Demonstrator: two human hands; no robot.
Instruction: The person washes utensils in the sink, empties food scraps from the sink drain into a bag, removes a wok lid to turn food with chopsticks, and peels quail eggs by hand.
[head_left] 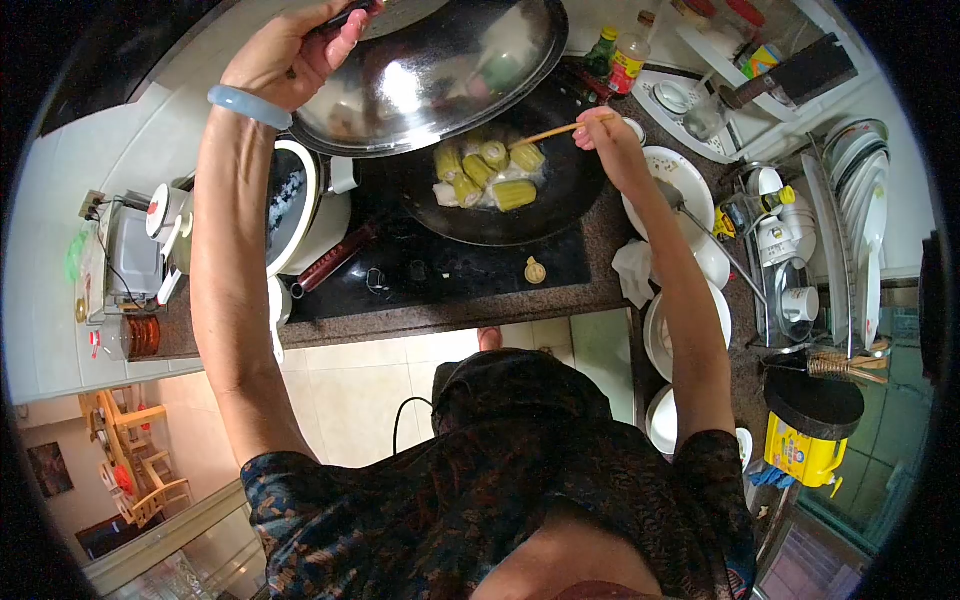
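My left hand [300, 58] is raised at the upper left, its fingers closed round the dark handle of a shiny metal wok lid [440, 75]. The lid is tilted up over the back of a dark wok [480, 232]. Several green, ridged vegetable pieces [515, 194], some with pale centres, lie in bubbling liquid in the wok. From the right, my right hand [607, 140] grips wooden chopsticks [548, 134]. Their tips reach the green pieces at the wok's right side. Whether they touch or pinch a piece, I cannot tell.
A white pot [325, 215] stands left of the wok, beside a dark red handle [335, 258]. On the right are white bowls [672, 180], a white cloth [633, 272] and a dish rack [785, 255]. Sauce bottles [628, 62] stand behind. The counter's front edge [440, 325] runs before me.
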